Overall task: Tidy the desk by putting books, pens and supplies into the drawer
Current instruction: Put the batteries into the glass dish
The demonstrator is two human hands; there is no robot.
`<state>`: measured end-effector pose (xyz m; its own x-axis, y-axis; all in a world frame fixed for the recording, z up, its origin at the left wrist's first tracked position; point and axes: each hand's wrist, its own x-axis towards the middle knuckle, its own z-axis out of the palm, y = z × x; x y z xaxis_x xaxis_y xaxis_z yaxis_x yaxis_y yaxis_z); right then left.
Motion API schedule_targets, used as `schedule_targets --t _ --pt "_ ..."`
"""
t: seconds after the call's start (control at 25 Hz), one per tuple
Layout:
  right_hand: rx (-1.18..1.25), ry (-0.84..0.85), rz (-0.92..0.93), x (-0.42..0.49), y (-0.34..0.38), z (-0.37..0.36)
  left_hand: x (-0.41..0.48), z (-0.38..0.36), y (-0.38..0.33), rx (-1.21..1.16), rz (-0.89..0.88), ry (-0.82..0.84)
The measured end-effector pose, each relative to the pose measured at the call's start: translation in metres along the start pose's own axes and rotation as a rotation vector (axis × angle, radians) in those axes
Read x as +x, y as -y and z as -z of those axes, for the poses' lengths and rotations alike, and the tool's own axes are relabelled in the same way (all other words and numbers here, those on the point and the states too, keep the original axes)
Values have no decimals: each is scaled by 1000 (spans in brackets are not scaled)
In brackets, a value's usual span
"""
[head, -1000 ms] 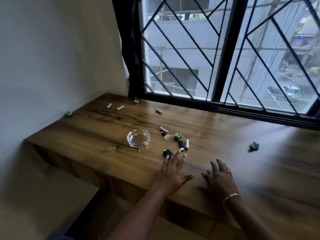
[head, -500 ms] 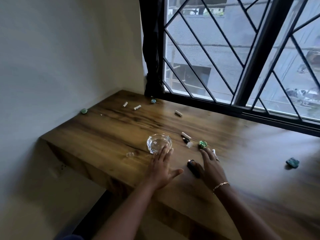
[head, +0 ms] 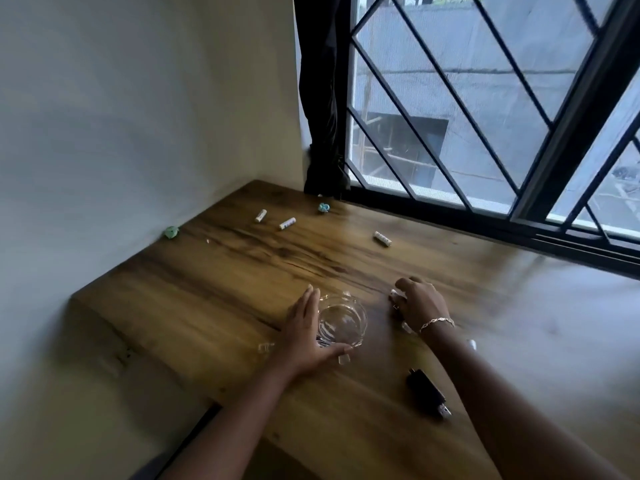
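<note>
Head view: straight-fingered left hand (head: 304,329) brackets round clear glass dish (head: 343,323); right hand (head: 420,303) clutches small white object (head: 394,294) in curled fingers

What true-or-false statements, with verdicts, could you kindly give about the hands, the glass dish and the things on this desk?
1. The left hand rests against the clear round glass dish. True.
2. The black USB stick lies inside that dish. False: it lies on the brown wooden desk, nearer the person.
3. The right hand has a chain bracelet at its wrist. True.
4. The green crumpled wad sits beside the window. False: it sits against the white wall.
</note>
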<state>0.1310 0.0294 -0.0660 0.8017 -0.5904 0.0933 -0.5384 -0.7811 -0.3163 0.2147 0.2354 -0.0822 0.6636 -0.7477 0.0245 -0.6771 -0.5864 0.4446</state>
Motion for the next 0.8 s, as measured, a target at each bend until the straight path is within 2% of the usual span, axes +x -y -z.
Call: schedule_targets --t 0.28,0.4,0.48,0.56,0.6,0.72,0.8 --pt "-114 96 -4 26 1 -11 18 3 16 -111 -41 143" --pt "-77 20 27 28 12 -2 34 11 25 -176 -49 140" --pt "20 -74 236 16 36 3 47 16 35 -205 -50 139" --pt "53 -55 516 0 63 -3 60 20 44 -186 -80 126" --pt "25 -20 598 -6 71 -9 67 21 49 -148 -102 123" --pt "-6 143 542 -5 77 -25 81 22 71 -92 -139 151" --pt "-34 156 573 -5 78 -33 88 21 84 -112 -135 138"
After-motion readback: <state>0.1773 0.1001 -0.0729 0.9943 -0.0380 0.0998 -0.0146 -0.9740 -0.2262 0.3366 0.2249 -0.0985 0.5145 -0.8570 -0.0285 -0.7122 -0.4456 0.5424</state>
